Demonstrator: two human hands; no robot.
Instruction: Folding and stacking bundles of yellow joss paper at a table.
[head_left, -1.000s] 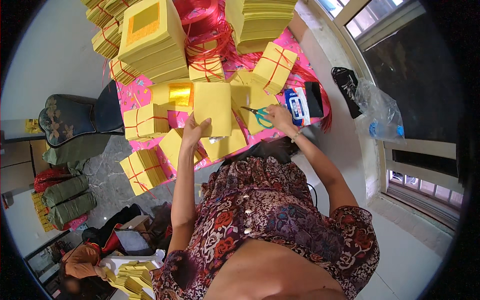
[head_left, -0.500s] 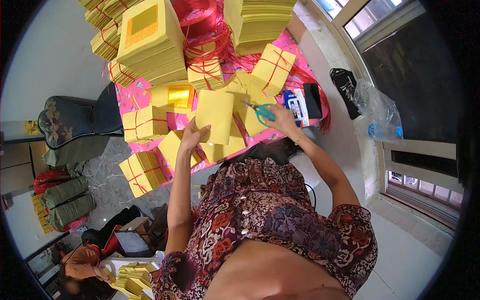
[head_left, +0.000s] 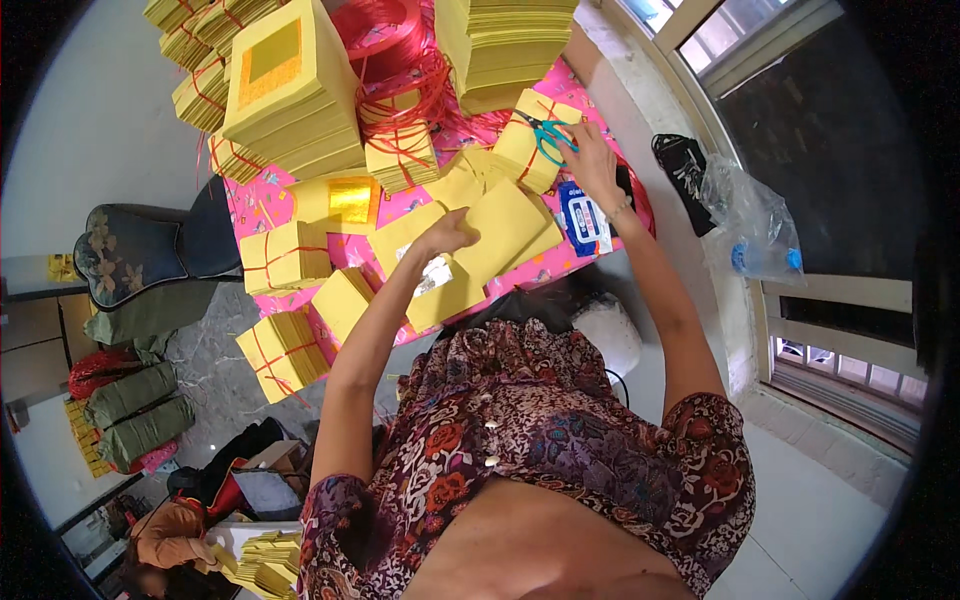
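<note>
Since the earlier frame, the right hand [head_left: 592, 165] had travelled up and away from the loose sheets, carrying the teal-handled scissors [head_left: 547, 133] over a small string-tied bundle of yellow paper [head_left: 535, 150] at the far right of the bench [head_left: 305, 205], which was covered in a pink patterned cloth. Its fingers were curled closed through and around the scissor handles, the blades lying across the top of that bundle. The left hand [head_left: 447, 234] had stayed on the loose stack of square yellow paper sheets [head_left: 500, 228] in front of the person, fingers pressed flat and fairly close together on the top sheet, pinning rather than gripping it; whether the thumb hooked under an edge could not be told.

Judged from this, the step in hand looked like cutting or trimming the red string on the tied bundle, while the loose stack waited, held square, just below and left of the scissors. The next move would seem to call for the blades to find the string without nicking the paper, and for the left hand to keep the loose sheets from fanning out.

Tall piles of yellow paper [head_left: 300, 90] and a tangle of red string [head_left: 405, 75] stood behind; a blue and white packet [head_left: 582, 218] lay just right of the loose stack.
</note>
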